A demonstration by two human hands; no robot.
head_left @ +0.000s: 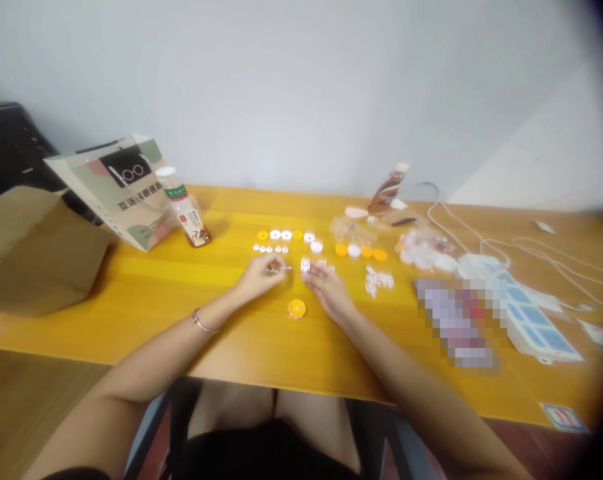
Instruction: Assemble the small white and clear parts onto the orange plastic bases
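Observation:
My left hand (pixel 260 276) hovers over the table with thumb and fingers closed in a pinch. A small thin piece (pixel 282 269) shows at its fingertips, too blurred to name. Facing it, my right hand (pixel 330 289) grips a small white square with dark spots (pixel 305 266) between thumb and fingers. Below and between both hands lies a round orange cap (pixel 297 309). Beyond them runs a row of orange and white round caps (pixel 286 235), with several tiny white pieces (pixel 263 249) in front. Small spotted pieces (pixel 379 281) lie in a pile right of my right hand.
At left stand a paper bag (pixel 136 200), a brown bag (pixel 41 247) and a drink bottle (pixel 185 212). Another bottle (pixel 389 190) stands at the back. More caps (pixel 366 251), clear plastic pieces (pixel 424 250), a pixelated flat thing (pixel 456 323), a power strip (pixel 536 320) and cables (pixel 474 230) occupy the right.

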